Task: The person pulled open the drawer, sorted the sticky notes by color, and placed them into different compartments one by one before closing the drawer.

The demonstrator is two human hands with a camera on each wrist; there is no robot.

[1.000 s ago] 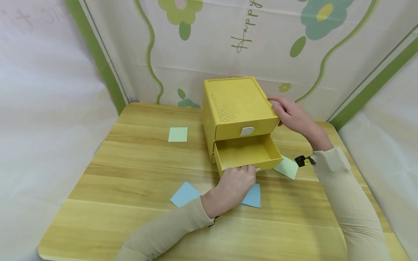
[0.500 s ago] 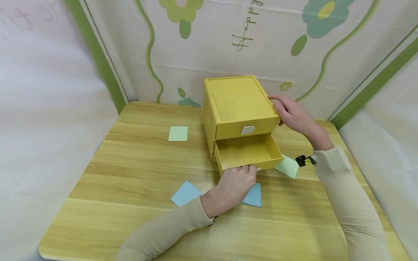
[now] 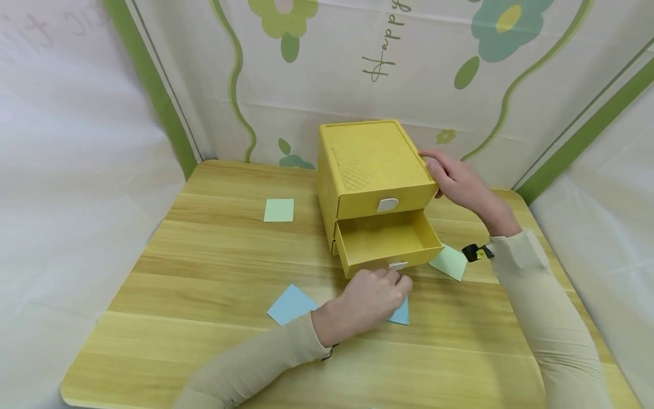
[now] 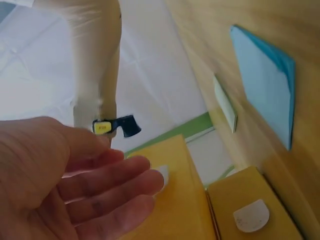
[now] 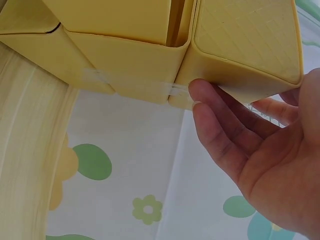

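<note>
A yellow drawer unit (image 3: 375, 156) stands on the wooden table, its top drawer closed and its middle drawer (image 3: 388, 241) pulled out with nothing visible inside. Just in front of that drawer's white handle (image 3: 397, 266) is my left hand (image 3: 367, 304), fingers loosely bent and holding nothing. In the left wrist view the left palm (image 4: 30, 175) shows bare, with fingertips overlapping the white tab. My right hand (image 3: 462, 184) rests against the unit's upper right side. Its fingers (image 5: 220, 130) lie along the yellow side wall in the right wrist view.
Blue paper squares (image 3: 291, 305) lie in front of the unit, one partly under the left hand. Pale green squares lie left (image 3: 279, 210) and right (image 3: 449, 262) of it. A floral curtain (image 3: 357, 85) hangs close behind the unit.
My left hand has let go of the middle drawer's front edge and moved slightly down and toward me, uncovering the white handle. The drawer and right hand stay put.
</note>
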